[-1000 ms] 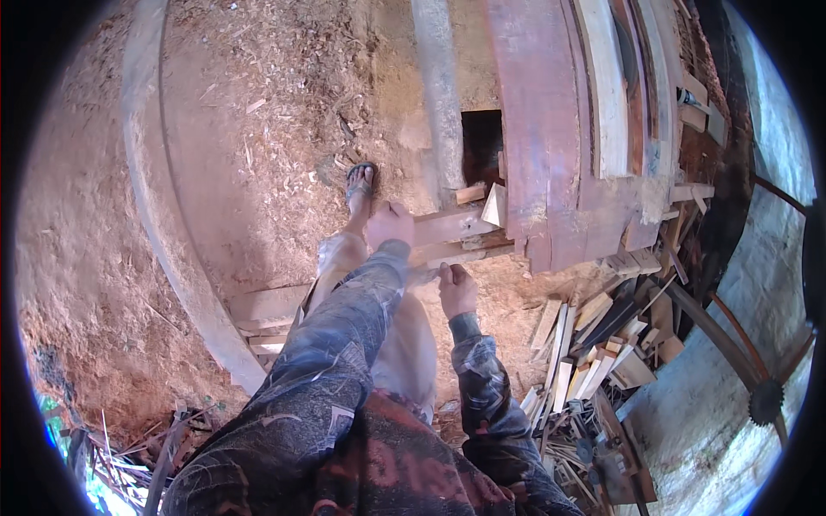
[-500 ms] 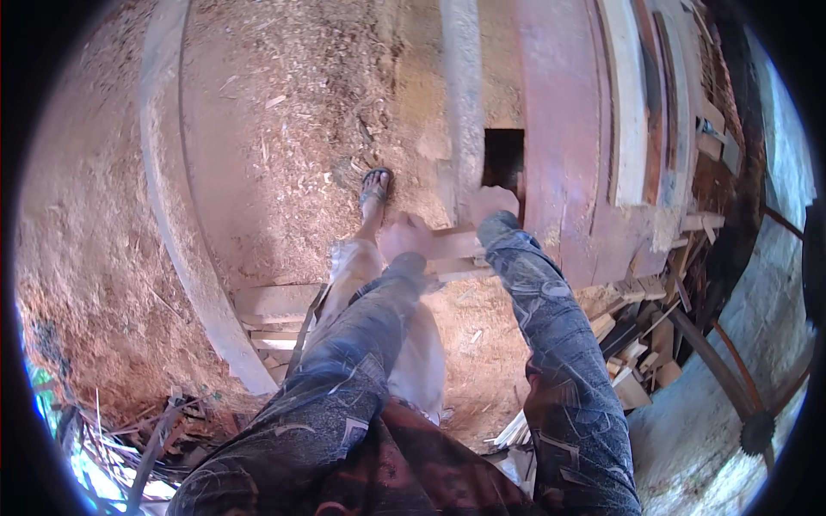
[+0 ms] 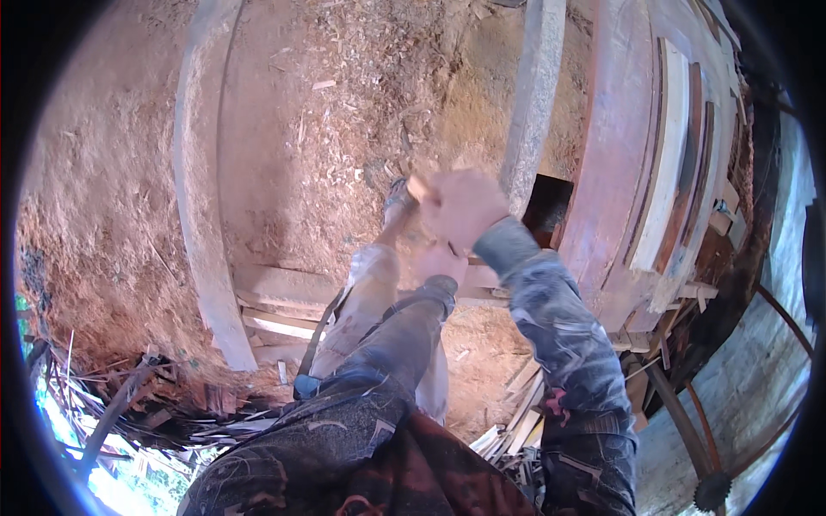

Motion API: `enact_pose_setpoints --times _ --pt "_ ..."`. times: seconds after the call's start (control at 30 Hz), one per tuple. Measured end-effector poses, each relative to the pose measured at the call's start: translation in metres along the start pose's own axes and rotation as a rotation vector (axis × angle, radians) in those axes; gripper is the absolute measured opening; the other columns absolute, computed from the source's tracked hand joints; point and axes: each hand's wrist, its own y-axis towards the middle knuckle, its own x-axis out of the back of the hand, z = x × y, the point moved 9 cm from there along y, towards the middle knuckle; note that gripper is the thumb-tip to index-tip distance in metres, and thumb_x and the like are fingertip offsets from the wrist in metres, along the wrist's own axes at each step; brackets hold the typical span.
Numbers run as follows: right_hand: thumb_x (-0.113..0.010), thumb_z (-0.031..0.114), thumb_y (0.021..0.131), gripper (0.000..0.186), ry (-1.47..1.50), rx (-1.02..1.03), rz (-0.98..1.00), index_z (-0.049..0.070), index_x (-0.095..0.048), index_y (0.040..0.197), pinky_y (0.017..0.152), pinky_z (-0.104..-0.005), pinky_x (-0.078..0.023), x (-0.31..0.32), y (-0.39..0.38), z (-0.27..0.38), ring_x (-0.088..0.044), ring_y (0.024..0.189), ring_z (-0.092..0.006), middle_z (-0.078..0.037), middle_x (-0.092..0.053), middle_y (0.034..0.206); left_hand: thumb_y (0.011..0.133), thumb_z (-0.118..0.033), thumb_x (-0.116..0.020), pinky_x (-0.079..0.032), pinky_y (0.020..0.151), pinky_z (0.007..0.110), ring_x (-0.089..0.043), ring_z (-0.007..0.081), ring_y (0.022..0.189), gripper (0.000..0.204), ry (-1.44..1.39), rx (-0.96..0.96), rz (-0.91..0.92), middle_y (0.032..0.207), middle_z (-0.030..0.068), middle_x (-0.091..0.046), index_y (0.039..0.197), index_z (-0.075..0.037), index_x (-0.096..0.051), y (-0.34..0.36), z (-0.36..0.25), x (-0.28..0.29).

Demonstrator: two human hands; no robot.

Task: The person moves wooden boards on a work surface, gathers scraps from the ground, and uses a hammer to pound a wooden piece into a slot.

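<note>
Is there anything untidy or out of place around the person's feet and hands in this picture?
Yes. Loose wood offcuts lie in a jumbled heap beside the right leg, and sawdust and chips cover the ground. The right hand holds a small wood piece; the left hand is below it.

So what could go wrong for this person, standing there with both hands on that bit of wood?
1. The right hand and left hand grip a piece of wood directly above the sandalled foot; if it slips, it could strike the toes.
2. Loose offcuts are heaped close behind the legs, so a step back might mean a trip.
3. A toothed saw wheel sits low on the right, seemingly uncovered.
</note>
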Motion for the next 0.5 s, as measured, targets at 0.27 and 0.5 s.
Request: enact_pose_setpoints --times 0.27,0.5 --pt "-0.068 0.025 0.084 0.03 0.548 -0.462 -0.039 -0.002 -0.06 0.074 0.049 -0.0397 -0.039 -0.029 -0.224 -0.063 -0.045 0.049 -0.0236 -0.016 -0.05 0.058 0.085 -0.03 -0.05 -0.053 0.068 0.051 -0.066 0.0393 0.074 0.028 -0.098 -0.014 -0.061 0.08 0.0197 -0.067 0.084 -0.007 -0.066 0.004 0.007 -0.007" --pt "-0.065 0.047 0.086 0.06 0.48 -1.043 0.128 0.002 -0.056 0.125 0.081 -0.0419 -0.051 -0.233 -0.522 -0.11 -0.065 0.093 -0.0364 -0.019 -0.069 0.096 0.083 -0.03 -0.052 -0.054 0.065 0.052 -0.067 0.0414 0.068 0.028 -0.025 0.02 -0.325 0.073 0.0211 -0.067 0.076 -0.008 -0.069 -0.009 -0.006 0.017"
